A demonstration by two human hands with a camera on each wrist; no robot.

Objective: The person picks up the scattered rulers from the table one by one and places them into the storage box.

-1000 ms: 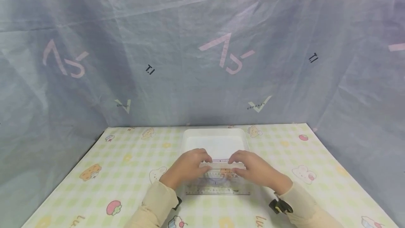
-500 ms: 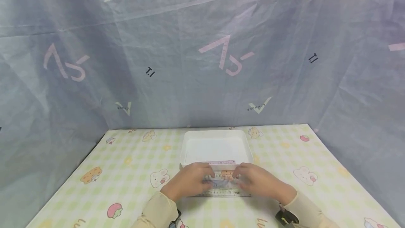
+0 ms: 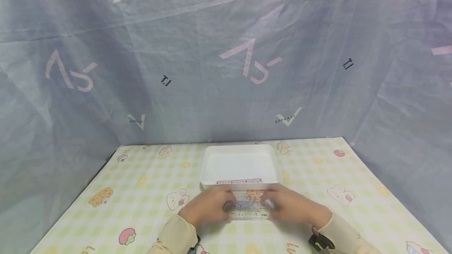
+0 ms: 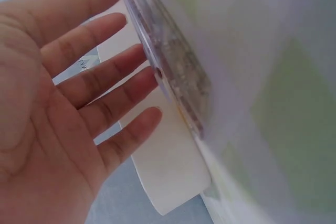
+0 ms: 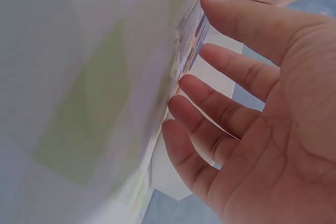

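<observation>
- Clear plastic rulers lie on counter, by near edge of white tray.
- Left hand, right hand: fingers extended, touching rulers, unclenched.
- Probably light, stiff, slippery; take by long edges.

You have two hands: one left hand at nine o'clock, one right hand at three, flanking clear rulers too blurred to count. At twelve, you have one white tray containing one pink ruler.
</observation>
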